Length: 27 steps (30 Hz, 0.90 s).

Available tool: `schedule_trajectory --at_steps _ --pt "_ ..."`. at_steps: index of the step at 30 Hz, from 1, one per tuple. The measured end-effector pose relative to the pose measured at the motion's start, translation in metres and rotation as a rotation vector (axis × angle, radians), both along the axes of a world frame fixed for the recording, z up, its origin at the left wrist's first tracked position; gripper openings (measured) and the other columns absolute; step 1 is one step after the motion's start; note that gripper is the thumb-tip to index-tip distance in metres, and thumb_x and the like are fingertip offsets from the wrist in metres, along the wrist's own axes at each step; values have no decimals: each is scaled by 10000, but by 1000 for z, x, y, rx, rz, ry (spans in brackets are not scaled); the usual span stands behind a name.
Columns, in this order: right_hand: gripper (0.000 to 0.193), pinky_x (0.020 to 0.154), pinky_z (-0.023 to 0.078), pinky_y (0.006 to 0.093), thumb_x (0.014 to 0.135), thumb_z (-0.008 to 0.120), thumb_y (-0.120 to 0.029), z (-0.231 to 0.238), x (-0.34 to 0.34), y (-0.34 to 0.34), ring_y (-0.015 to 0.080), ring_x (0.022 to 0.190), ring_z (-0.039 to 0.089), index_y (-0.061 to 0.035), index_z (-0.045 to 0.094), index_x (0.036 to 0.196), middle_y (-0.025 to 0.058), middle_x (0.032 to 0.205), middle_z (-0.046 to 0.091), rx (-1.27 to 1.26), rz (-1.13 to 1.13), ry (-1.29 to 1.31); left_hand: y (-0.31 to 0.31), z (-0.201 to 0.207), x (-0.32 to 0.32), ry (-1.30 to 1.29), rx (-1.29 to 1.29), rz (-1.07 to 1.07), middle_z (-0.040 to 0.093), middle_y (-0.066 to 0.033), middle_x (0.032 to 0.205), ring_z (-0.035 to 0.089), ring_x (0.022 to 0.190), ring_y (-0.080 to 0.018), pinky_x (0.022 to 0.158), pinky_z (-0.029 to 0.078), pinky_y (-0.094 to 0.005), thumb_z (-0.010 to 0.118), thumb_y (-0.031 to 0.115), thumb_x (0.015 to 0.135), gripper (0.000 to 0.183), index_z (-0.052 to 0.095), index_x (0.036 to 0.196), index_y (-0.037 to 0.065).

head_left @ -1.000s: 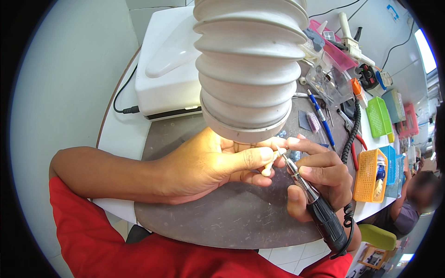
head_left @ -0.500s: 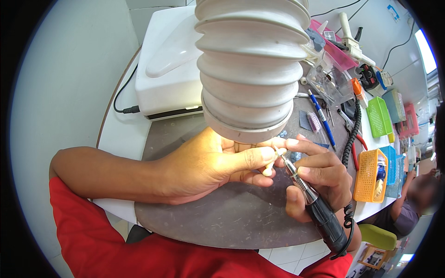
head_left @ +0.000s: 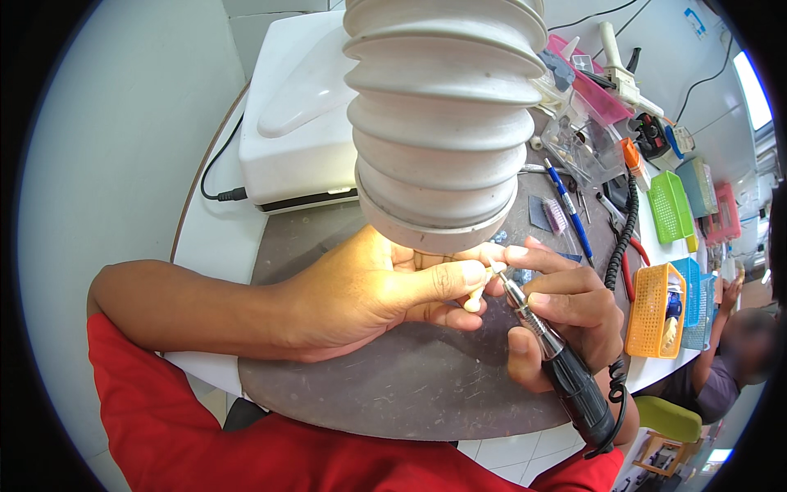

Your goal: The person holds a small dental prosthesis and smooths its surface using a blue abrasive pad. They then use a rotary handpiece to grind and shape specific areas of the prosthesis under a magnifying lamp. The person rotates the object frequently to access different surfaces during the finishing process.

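Observation:
My left hand [head_left: 365, 287] pinches a small cream-coloured piece [head_left: 473, 303] between thumb and fingers, and a knobbed end sticks out below the thumb. What the rest of the piece looks like is hidden by my fingers. In my right hand [head_left: 584, 307] is a rotary handpiece [head_left: 572, 385], with a black body and a ribbed metal nose, held much like a pen. Its nose points up and left to the left thumb tip, where a small whitish bit shows. Whether the tool tip touches the piece, I cannot tell. My right fingertips nearly meet the left hand.
A ribbed white hose [head_left: 443, 123] hangs right above my hands. Behind the left forearm stands a white machine [head_left: 303, 107]. To the right lie a blue pen [head_left: 570, 209], red-handled pliers [head_left: 630, 275], a coiled black cord [head_left: 627, 221] and an orange basket [head_left: 652, 312]. Another person [head_left: 725, 361] sits beyond.
The handpiece nose and the whitish bit at the left thumb have shifted very slightly. Both hands otherwise keep their place and hold. The other person's hand has moved up a little.

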State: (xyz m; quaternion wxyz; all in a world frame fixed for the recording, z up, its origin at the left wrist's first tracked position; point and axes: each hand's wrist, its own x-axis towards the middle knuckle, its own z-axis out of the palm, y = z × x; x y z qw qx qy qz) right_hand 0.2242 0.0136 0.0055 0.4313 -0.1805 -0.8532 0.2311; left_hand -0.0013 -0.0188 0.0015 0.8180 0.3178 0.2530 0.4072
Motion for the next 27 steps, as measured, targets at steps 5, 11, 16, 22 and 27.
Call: schedule_trajectory --at_steps 5,11,16,22,27 --pt "328 972 507 562 798 736 -126 3 5 1 411 1009 688 -21 548 1046 152 879 643 42 41 -86 0 0 1 -5 9 -5 601 -56 1132 593 1016 -119 901 564 -284 563 142 1016 373 528 1359 -2" --pt "343 991 481 582 831 710 -166 -2 5 1 439 1031 672 -18 533 1084 158 886 627 19 46 -65 1 0 -1 -9 -7 -16 604 -60 1147 595 1017 -114 898 568 -285 565 143 1016 378 526 1365 2" --pt "337 999 475 583 832 707 -163 1 6 1 440 1034 671 -15 530 1078 160 897 625 19 52 -104 1 0 -1 -24 -3 -13 604 -63 1144 595 1020 -117 897 569 -279 565 143 1016 384 522 1369 -1" --pt "344 999 473 587 832 708 -168 2 7 1 440 1034 671 -11 527 1079 166 900 626 34 52 -103 1 0 0 -12 0 -11 594 -60 1126 594 1018 -116 892 571 -273 557 145 1020 391 515 1379 -5" --pt "352 1004 466 592 839 709 -180 -2 8 2 440 1038 669 -16 519 1086 165 912 625 26 65 -91 1 1 0 -10 2 -8 589 -57 1123 591 1021 -114 896 568 -273 555 150 1022 399 507 1386 -5"
